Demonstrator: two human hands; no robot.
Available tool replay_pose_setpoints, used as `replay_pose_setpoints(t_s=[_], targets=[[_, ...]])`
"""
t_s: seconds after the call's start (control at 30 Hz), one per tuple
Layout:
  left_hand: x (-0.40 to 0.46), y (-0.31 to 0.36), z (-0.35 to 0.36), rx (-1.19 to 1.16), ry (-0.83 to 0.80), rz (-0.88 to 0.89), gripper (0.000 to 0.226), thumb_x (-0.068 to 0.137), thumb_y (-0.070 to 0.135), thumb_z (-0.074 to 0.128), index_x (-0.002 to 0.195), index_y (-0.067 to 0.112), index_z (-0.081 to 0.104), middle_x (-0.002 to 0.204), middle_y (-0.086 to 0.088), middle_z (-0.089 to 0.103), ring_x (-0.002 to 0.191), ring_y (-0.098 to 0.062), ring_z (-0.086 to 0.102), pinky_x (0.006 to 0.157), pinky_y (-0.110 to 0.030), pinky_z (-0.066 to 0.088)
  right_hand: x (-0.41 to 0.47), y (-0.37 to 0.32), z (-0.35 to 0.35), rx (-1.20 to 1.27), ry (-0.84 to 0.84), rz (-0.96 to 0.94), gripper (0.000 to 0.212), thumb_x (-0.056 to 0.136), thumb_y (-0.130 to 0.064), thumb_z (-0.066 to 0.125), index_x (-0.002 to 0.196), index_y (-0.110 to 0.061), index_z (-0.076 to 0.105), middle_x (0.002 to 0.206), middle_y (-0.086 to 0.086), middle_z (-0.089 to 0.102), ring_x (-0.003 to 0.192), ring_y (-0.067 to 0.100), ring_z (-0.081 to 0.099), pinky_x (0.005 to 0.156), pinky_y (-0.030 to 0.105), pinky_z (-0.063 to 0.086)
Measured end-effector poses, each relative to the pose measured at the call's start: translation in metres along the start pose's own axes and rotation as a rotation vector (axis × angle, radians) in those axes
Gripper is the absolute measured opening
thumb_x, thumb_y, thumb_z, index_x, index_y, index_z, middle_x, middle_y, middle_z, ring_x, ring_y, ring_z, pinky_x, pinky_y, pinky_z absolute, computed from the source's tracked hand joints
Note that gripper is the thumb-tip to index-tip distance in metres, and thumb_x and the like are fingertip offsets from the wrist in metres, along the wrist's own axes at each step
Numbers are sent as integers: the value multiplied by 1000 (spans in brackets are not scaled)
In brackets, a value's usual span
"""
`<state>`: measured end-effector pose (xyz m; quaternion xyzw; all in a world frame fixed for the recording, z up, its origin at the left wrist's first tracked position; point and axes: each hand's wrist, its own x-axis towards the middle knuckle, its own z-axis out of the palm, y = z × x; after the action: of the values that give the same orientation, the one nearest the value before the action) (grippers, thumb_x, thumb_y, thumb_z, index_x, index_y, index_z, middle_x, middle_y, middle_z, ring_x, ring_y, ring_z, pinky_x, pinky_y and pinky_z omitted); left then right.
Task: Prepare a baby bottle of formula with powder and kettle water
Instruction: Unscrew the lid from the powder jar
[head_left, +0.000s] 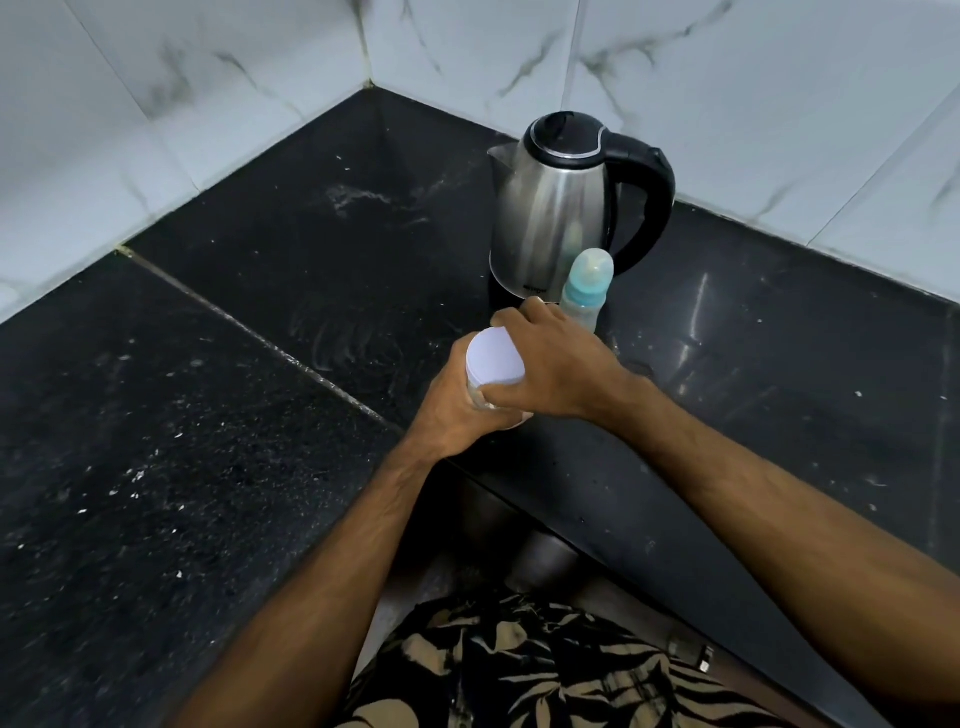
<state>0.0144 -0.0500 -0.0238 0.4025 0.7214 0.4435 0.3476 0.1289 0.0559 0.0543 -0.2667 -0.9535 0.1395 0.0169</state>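
Left grip (457, 405) wraps the jar (493, 364) body to steady it; right grip (550, 364) pinches its white lid (496, 358) rim, probably to unscrew it. Capped bottle (584, 291) stands at one o'clock, kettle (566, 197) behind, both on counter (208, 415).

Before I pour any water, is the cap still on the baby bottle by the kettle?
Yes, capped. The baby bottle stands upright beside the kettle with its clear dome cover over the teal collar.
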Motion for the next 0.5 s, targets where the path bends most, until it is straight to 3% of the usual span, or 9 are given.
replay_pose_setpoints(t_s=[0.1, 0.17, 0.27, 0.37, 0.5], targets=[[0, 2, 1, 1, 1, -13, 101, 62, 15, 93, 136, 45, 31, 117, 30, 49, 107, 9, 49, 75, 3, 37, 1, 2, 0, 108, -84, -58, 80, 68, -52, 70, 139, -26, 42, 132, -1, 48, 121, 22, 47, 100, 44, 46], [1, 1, 1, -5, -2, 1, 99, 64, 15, 93, 137, 43, 32, 121, 25, 50, 109, 5, 49, 76, 1, 37, -1, 3, -4, 178, -110, -38, 88, 71, -50, 74, 146, -24, 35, 143, 1, 41, 129, 23, 42, 105, 43, 43], [-1, -2, 0, 15, 2, 28, 99, 63, 23, 93, 141, 38, 33, 121, 22, 54, 109, 4, 55, 76, -4, 44, -2, -2, -4, 75, -21, 54, 89, 70, -64, 72, 140, -18, 41, 131, 6, 47, 119, 24, 47, 96, 37, 46], [0, 0, 0, 15, 0, 27, 97, 61, 25, 94, 134, 44, 33, 118, 25, 56, 109, 11, 54, 78, -5, 44, 0, -8, 0, -37, 46, 59, 75, 72, -64, 68, 127, -15, 50, 118, 6, 53, 108, 25, 52, 89, 39, 48], [6, 5, 3, 14, -9, 2, 91, 63, 16, 93, 131, 43, 39, 106, 35, 52, 99, 21, 54, 74, 4, 39, -1, -8, -1, 47, -79, -39, 84, 75, -50, 69, 146, -21, 37, 137, 5, 43, 123, 26, 44, 101, 47, 43]])
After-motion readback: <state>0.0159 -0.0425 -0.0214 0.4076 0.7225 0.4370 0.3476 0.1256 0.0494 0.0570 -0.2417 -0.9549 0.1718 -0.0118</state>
